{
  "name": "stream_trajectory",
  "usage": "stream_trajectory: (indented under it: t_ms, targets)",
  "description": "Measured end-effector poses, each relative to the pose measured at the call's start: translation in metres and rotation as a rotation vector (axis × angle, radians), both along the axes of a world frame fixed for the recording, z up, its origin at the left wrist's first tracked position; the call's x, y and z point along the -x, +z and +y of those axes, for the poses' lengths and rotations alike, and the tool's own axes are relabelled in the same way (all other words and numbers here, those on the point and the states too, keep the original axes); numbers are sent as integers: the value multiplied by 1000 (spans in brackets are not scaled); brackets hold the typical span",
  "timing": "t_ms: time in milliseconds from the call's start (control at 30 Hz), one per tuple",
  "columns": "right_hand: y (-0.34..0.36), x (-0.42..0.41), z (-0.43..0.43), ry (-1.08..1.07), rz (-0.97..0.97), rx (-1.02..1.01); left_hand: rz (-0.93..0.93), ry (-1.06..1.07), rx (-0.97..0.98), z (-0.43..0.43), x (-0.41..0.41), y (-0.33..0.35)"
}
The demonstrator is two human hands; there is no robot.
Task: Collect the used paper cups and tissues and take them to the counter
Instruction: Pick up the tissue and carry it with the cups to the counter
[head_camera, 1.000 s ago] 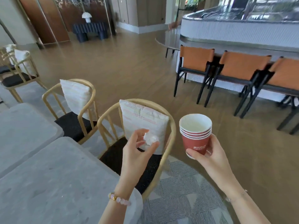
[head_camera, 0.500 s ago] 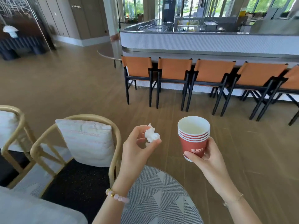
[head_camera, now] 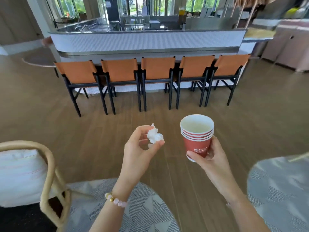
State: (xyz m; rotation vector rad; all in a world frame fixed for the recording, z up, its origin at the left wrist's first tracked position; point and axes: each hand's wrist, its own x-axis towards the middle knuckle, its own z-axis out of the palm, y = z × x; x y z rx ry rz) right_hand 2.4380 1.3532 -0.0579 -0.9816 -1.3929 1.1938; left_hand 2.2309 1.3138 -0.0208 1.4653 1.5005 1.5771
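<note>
Left hand point(head_camera: 138, 148) pinches the tissue point(head_camera: 154, 136) mid-frame, right hand point(head_camera: 210, 156) wraps the cups point(head_camera: 197, 136). Worktop point(head_camera: 147, 39) is far off up top; that loose pinch could drop the tissue en route.

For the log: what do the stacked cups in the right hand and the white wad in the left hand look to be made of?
Stacked cups: probably paper, matte red outside with a printed white logo, pale lining, thin rolled rims nested together. White wad: apparently soft tissue paper, matte, crumpled into ragged folds, pinched by the left hand.
</note>
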Motion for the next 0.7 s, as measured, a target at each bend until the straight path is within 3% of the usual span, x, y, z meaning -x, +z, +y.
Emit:
stream_trajectory:
  t_ms: [333, 700]
  targets:
    - [-10, -80, 38, -286, -19, 20, 12, -249, 0, 87, -82, 2]
    - [0, -113, 182, -502, -23, 17, 35, -432, -42, 271, -124, 10]
